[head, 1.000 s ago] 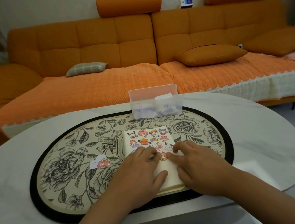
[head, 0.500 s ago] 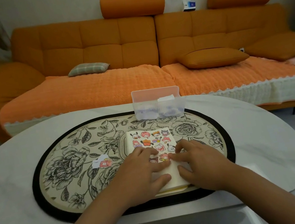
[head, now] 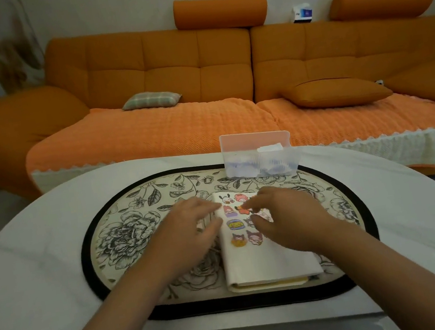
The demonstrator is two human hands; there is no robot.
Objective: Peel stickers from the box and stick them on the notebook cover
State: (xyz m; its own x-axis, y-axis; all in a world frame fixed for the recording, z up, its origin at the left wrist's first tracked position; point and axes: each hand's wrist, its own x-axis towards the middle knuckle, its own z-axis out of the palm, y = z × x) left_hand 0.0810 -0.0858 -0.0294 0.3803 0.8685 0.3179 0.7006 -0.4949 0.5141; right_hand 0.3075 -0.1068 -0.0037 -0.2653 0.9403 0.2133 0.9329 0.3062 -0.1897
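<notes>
A cream notebook point(head: 260, 265) lies on the floral placemat, its far half covered with several cartoon stickers point(head: 235, 224). My left hand point(head: 190, 233) lies over the notebook's left edge, fingers relaxed and reaching toward the stickers. On the right side of the cover my right hand point(head: 286, 218) has its fingers loosely bent, the index tip touching the sticker area. Neither hand plainly holds anything. The clear plastic sticker box point(head: 260, 160) stands just beyond the notebook with paper pieces inside.
The oval black-rimmed floral placemat point(head: 123, 233) sits on a white oval table point(head: 37, 254). Behind the table is an orange sofa point(head: 168, 92) with cushions. The table's near edge lies under my forearms.
Both hands slid from the middle of the cover toward its far end. The view shifted, so the notebook sits further right. The loose sticker scrap on the mat is out of sight.
</notes>
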